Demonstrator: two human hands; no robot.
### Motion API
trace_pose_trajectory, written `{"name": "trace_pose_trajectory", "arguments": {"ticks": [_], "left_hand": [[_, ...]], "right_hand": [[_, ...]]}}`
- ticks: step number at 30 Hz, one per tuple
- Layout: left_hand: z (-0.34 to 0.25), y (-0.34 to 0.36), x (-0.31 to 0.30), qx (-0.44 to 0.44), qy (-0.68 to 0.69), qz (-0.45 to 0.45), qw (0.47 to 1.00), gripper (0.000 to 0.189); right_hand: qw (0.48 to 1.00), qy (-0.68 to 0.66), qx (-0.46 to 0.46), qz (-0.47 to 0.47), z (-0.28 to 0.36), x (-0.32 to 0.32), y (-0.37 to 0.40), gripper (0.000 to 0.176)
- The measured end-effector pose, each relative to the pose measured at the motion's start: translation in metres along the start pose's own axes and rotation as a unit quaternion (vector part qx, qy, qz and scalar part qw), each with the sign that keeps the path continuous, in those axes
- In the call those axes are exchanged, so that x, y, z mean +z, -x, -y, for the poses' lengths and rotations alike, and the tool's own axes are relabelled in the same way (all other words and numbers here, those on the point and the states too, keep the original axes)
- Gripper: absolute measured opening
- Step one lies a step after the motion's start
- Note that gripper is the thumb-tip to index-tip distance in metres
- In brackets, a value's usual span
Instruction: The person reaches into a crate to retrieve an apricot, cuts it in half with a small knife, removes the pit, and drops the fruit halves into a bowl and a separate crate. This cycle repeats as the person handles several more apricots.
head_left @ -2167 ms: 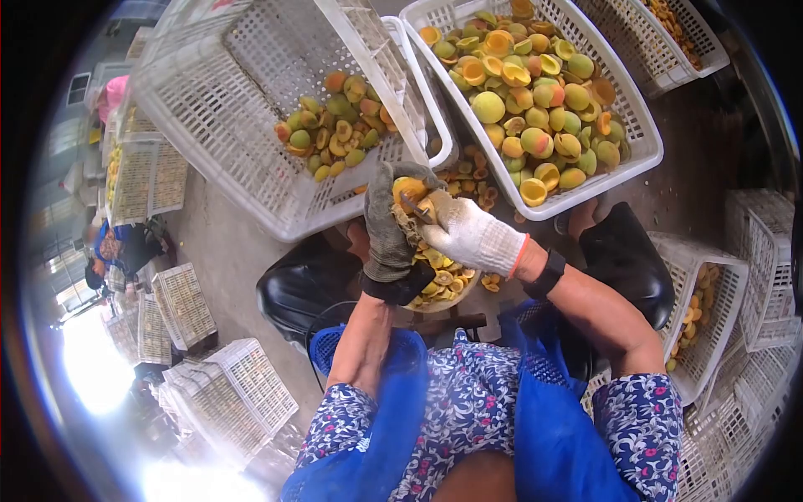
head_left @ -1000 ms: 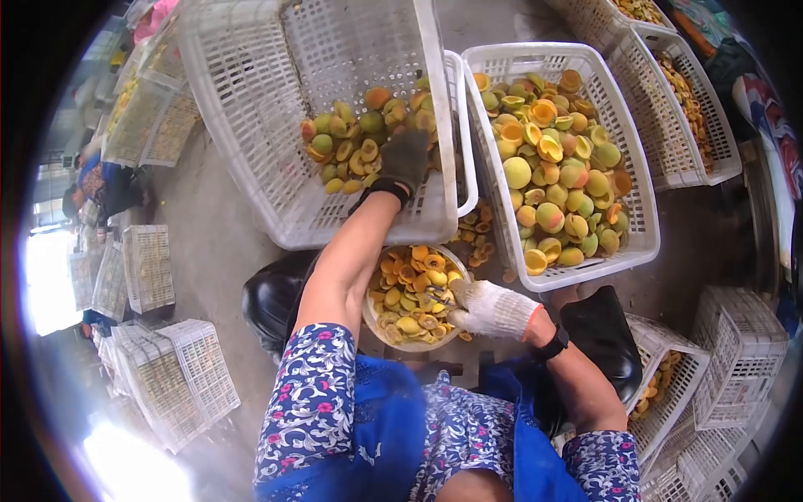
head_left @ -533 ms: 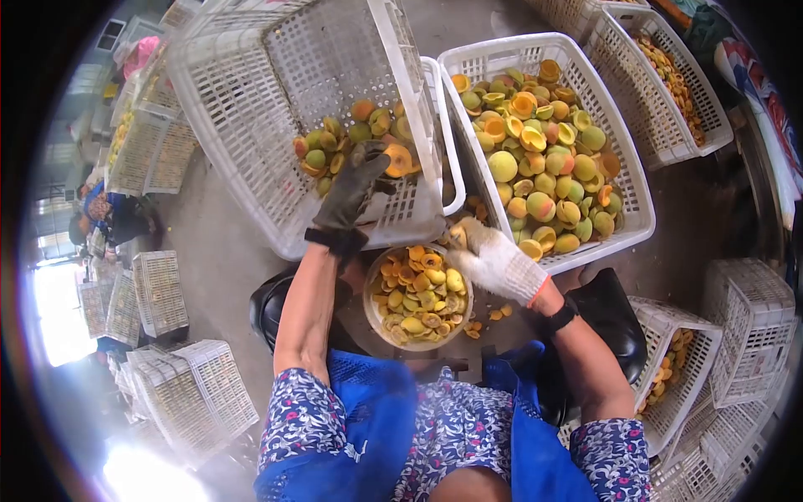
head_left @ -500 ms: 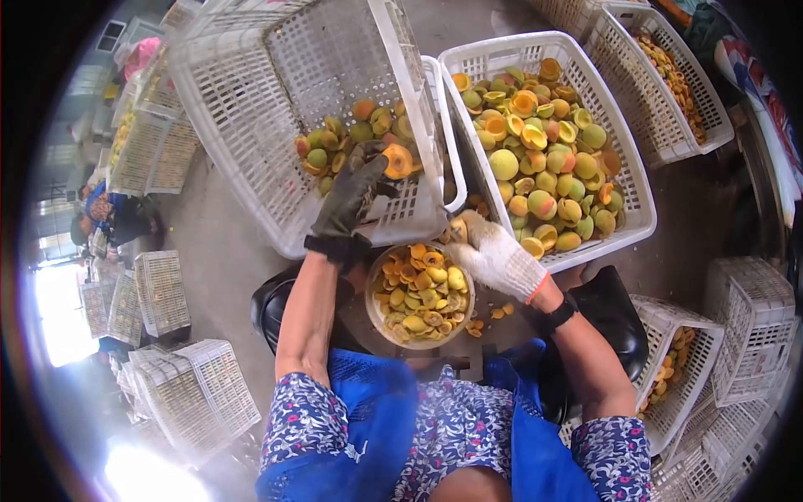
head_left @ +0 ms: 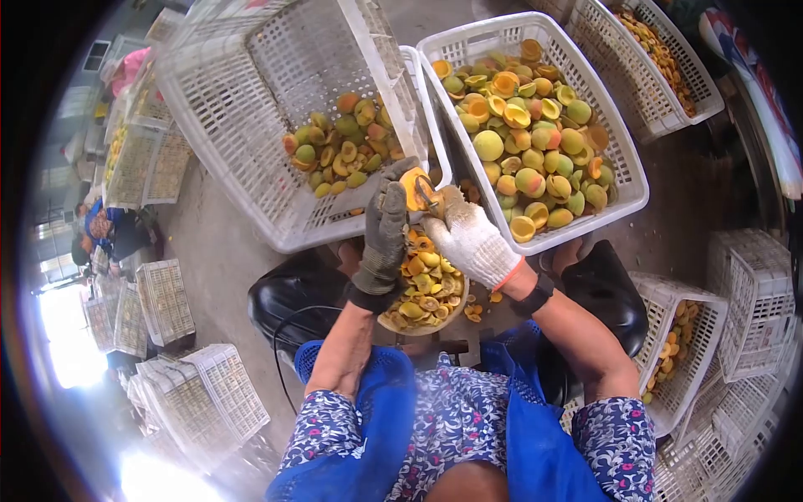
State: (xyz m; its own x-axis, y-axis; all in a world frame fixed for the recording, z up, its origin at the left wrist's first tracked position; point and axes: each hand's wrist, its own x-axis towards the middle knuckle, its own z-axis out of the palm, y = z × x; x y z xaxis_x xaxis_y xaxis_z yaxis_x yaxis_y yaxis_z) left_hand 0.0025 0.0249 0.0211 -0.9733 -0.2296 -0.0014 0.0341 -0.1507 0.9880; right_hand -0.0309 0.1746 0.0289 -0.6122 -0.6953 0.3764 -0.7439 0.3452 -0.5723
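Note:
My left hand [head_left: 385, 224], in a dark grey glove, is closed around an orange-fleshed peach half [head_left: 413, 186] with the cut side showing. My right hand [head_left: 478, 241], in a white knit glove, is closed on a small curved-blade tool [head_left: 430, 199]. Its dark metal end lies against the peach half; the handle is mostly hidden in my fingers. Below both hands stands a round tub [head_left: 462, 311] with yellow and orange peach pieces in it, partly covered by my left hand. Ahead on the left, a tilted white crate [head_left: 213, 138] holds several peaches and halves.
A white crate [head_left: 637, 188] full of peach halves stands at the front right. Another crate [head_left: 615, 84] with orange pieces lies beyond it. Scraps [head_left: 473, 311] lie beside the tub. Stacked crates [head_left: 188, 393] stand left, more to the right. A person [head_left: 117, 230] is at far left.
My left hand has drawn back from the tilted crate toward my right hand, bringing the peach half with it. The tool now meets the fruit above the tub. The view has shifted slightly.

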Motion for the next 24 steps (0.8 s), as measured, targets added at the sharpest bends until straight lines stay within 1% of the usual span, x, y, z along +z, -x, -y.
{"name": "trace_pose_trajectory", "arguments": {"ticks": [1,2,4,5,6,8,9,11,12,13,14,15,16,17,18,20,22,23,24], "left_hand": [[0.007,0.0,0.006,0.033,0.004,-0.035,0.999,0.051],[0.014,0.0,0.011,0.031,0.004,-0.032,0.999,0.051],[0.02,0.0,0.022,0.016,0.098,-0.068,0.993,0.048],[0.022,0.0,0.027,0.075,-0.002,-0.083,0.994,0.047],[0.021,0.002,0.028,0.071,-0.002,-0.082,0.994,0.047],[0.022,0.004,0.028,0.094,-0.076,-0.103,0.987,0.047],[0.026,0.003,0.026,0.091,-0.076,-0.102,0.988,0.047],[0.038,0.004,0.019,0.04,-0.016,-0.119,0.992,0.047],[0.034,0.003,0.016,0.038,-0.018,-0.118,0.992,0.047],[0.027,0.002,0.013,-0.036,0.047,-0.085,0.995,0.047],[0.02,0.002,0.014,-0.109,0.111,-0.052,0.986,0.047],[0.014,0.001,0.016,-0.109,0.111,-0.054,0.986,0.047],[0.006,0.002,0.018,-0.12,0.111,-0.059,0.985,0.046],[0.002,0.002,0.018,-0.131,0.111,-0.064,0.983,0.046],[0.003,0.002,0.014,-0.129,0.11,-0.065,0.983,0.046],[0.01,-0.001,0.007,-0.124,0.233,-0.01,0.965,0.046],[0.006,0.003,0.006,-0.102,0.223,-0.018,0.969,0.045],[0.005,0.004,0.001,-0.083,0.182,0.036,0.979,0.045],[0.002,0.005,-0.003,-0.063,0.139,0.089,0.984,0.044]], "right_hand": [[0.998,0.055,-0.011,-0.011,0.0,0.002,0.002,0.014],[0.998,0.055,-0.007,-0.012,-0.003,0.005,0.005,0.014],[0.997,0.068,-0.031,-0.01,-0.007,0.011,0.011,0.014],[0.998,0.055,-0.041,-0.015,-0.01,0.012,0.013,0.014],[0.998,0.053,-0.038,-0.014,-0.011,0.013,0.013,0.014],[0.999,-0.036,0.007,0.031,-0.012,0.017,0.015,0.013],[0.999,-0.037,0.009,0.031,-0.013,0.016,0.015,0.013],[0.982,-0.173,0.053,0.047,-0.011,0.013,0.014,0.018],[0.982,-0.175,0.055,0.046,-0.008,0.006,0.01,0.018],[0.956,-0.237,0.138,0.104,-0.003,-0.004,0.005,0.023],[0.916,-0.296,0.217,0.162,-0.002,-0.01,0.002,0.028],[0.947,-0.28,0.117,0.103,-0.003,-0.006,-0.003,0.032],[0.947,-0.281,0.115,0.105,-0.001,-0.01,-0.003,0.032],[0.892,-0.357,0.218,0.17,-0.001,-0.016,-0.002,0.032],[0.817,-0.423,0.316,0.23,0.003,-0.026,-0.007,0.033],[0.821,-0.425,0.304,0.228,0.002,-0.018,-0.003,0.033],[0.898,-0.337,0.209,0.191,-0.006,0.011,0.012,0.035],[0.971,-0.214,0.03,0.103,-0.021,0.046,0.029,0.031],[0.97,-0.215,0.018,0.111,-0.012,0.031,0.02,0.031]]}}
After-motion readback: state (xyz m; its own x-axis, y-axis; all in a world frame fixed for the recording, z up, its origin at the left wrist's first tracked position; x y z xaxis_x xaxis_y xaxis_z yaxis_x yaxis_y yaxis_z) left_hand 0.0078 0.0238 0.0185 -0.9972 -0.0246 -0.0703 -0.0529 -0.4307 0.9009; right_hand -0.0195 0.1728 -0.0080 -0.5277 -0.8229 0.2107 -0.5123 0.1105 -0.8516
